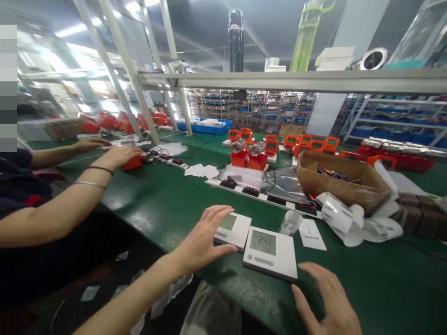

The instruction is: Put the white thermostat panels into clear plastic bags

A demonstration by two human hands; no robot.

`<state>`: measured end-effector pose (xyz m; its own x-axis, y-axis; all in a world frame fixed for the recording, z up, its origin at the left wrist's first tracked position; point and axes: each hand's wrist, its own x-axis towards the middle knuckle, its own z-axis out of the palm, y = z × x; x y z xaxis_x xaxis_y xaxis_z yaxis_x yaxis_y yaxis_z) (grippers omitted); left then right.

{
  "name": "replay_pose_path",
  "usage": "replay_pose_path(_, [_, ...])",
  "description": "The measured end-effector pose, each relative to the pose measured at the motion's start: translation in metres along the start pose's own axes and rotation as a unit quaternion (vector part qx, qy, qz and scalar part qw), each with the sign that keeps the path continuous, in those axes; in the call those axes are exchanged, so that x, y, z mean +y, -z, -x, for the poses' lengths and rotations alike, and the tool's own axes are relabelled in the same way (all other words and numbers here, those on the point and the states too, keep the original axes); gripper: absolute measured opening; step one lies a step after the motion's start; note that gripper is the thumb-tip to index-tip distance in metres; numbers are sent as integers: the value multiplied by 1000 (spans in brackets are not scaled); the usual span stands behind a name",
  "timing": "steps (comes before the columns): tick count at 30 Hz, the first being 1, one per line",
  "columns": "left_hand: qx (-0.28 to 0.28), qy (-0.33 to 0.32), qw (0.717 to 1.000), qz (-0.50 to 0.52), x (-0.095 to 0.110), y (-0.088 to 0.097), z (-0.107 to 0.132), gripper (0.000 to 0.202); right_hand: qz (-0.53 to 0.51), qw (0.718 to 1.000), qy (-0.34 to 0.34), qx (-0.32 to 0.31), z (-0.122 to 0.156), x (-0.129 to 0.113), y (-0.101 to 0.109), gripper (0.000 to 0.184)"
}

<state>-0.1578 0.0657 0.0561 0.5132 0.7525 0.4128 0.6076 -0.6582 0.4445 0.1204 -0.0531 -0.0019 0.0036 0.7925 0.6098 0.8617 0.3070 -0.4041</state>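
Observation:
Two white thermostats lie side by side on the green tabletop in front of me. The right thermostat has a lit display with digits that look like 24.9; the left thermostat has a display with no digits I can make out. My left hand spans the left thermostat from its left side, fingers at the far edge and thumb along the near edge, covering part of it. My right hand is beside the right thermostat's near right corner, thumb and fingers apart, holding nothing.
Behind the thermostats are a clear plastic roll, a white printed card and a power strip. A cardboard box stands at right. Orange-framed devices line the back. At left, a co-worker's hands work over an orange part.

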Motion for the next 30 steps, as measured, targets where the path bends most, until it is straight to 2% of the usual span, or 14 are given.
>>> replay_pose_path(3, [-146,-13,988,-56,-30,2,-21,102,43,992,38,-109,-34,2,-5,58])
replay_pose_path(5, [-214,1,973,-86,-43,-6,-31,114,63,981,37,-181,-51,-1,-9,70])
replay_pose_path(7, [-250,26,962,-103,-51,-12,-36,118,73,969,26,-235,-59,-3,-12,79])
replay_pose_path(10, [-261,40,959,-108,-51,-15,-35,113,70,957,3,-282,-59,-1,-12,79])
replay_pose_path(14, [-244,8,965,-97,-23,-16,-31,120,42,957,-35,-284,-55,4,-10,81])
replay_pose_path(18, [-274,-45,960,-41,20,-31,-29,119,-22,962,-65,-263,-52,6,-4,84])
replay_pose_path(20, [-282,-50,958,-3,38,-39,-28,119,-62,968,-77,-233,-51,3,10,83])
replay_pose_path(23, [-272,-18,959,81,59,-43,-26,115,-150,965,-87,-199,-49,-4,38,85])
replay_pose_path(25, [-261,18,953,155,72,-40,-24,111,-228,951,-105,-182,-50,-9,55,86])
replay_pose_path(27, [-246,60,939,232,85,-37,-22,104,-328,922,-139,-151,-52,-14,62,82])
replay_pose_path(30, [-229,139,908,324,105,-38,-18,83,-460,866,-179,-77,-53,-18,54,68])
